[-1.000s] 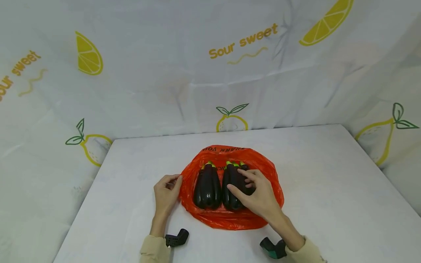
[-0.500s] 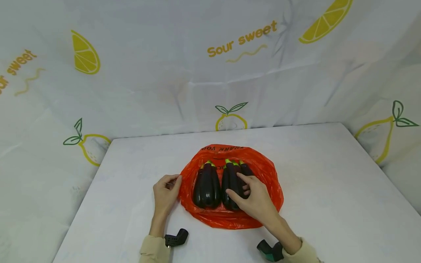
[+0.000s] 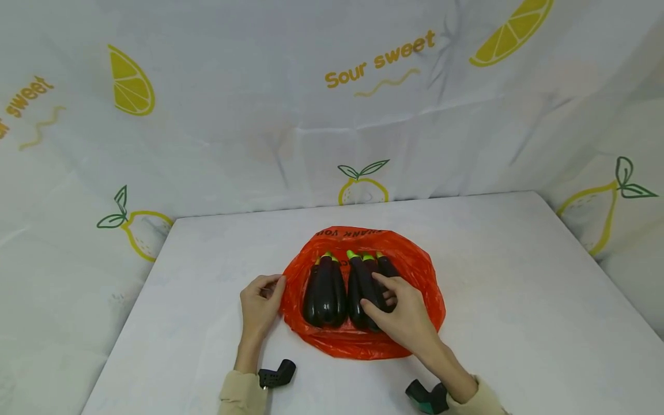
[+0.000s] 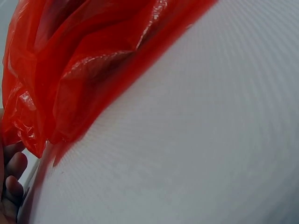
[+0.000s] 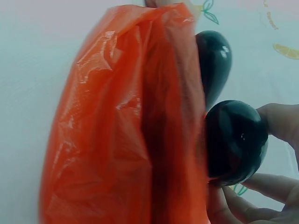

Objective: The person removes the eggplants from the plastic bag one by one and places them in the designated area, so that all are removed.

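Observation:
A red plastic bag (image 3: 358,349) lies mouth up on the white table with its rim spread wide. Several glossy dark eggplants stand inside in two clusters, green stem ends pointing to the far side. My left hand (image 3: 258,304) pinches the bag's left rim between thumb and fingers; its curled fingertips show beside the red film (image 4: 93,70) in the left wrist view. Over the right cluster, my right hand (image 3: 407,316) grips an eggplant (image 5: 236,142), thumb on one side and fingers on the other. A second eggplant (image 5: 216,63) shows behind it in the right wrist view.
The white table (image 3: 529,276) extends around the bag on all sides. A white sheet printed with lemons and "Sour sweet" (image 3: 228,115) hangs along the back and sides. Both wrists carry a small black camera mount (image 3: 277,373).
My right hand has drawn slightly toward me, fingers and thumb lower over the right cluster. One eggplant's stem end there has tilted left. The left hand keeps its place on the rim.

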`<state>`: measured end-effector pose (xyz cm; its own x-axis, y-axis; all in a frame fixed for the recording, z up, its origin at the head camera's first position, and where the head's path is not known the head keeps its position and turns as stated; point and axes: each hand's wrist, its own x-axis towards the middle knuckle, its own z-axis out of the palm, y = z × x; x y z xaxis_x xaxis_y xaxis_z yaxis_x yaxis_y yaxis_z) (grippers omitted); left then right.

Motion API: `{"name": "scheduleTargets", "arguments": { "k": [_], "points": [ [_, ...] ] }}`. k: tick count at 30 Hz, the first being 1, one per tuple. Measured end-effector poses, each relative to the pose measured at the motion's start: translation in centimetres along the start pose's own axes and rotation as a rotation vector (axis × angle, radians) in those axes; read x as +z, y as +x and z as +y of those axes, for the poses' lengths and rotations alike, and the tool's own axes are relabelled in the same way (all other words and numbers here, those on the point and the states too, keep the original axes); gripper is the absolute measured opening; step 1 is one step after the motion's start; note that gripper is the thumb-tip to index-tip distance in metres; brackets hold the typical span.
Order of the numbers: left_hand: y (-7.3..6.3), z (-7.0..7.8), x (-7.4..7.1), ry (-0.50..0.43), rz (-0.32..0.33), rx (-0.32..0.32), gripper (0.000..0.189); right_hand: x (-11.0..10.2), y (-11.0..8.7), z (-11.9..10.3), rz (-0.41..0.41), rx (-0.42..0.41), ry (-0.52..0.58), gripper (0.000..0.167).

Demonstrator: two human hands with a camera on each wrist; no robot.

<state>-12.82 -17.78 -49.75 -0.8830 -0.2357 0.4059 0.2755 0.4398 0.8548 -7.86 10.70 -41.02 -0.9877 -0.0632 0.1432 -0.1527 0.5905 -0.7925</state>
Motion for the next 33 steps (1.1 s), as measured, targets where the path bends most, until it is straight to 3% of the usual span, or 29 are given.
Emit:
{"name": "scheduleTargets", "arguments": {
  "k": [15, 23, 33],
  "points": [
    [0.0, 0.2, -0.2, 0.032, -0.018, -0.015, 0.006, -2.3, -0.8, -1.3, 0.048, -0.028, 0.008, 0.051],
    [-0.1, 0.1, -0.3, 0.032, -0.018, -0.018, 0.004, -4.1, -0.3, -0.2, 0.152, -0.089, -0.006, 0.051],
    [-0.1, 0.0, -0.3, 0.019, -0.019, -0.032, 0.003, -6.7, 0.5, 1.1, 0.265, -0.076, -0.037, 0.05]
  ]
}}
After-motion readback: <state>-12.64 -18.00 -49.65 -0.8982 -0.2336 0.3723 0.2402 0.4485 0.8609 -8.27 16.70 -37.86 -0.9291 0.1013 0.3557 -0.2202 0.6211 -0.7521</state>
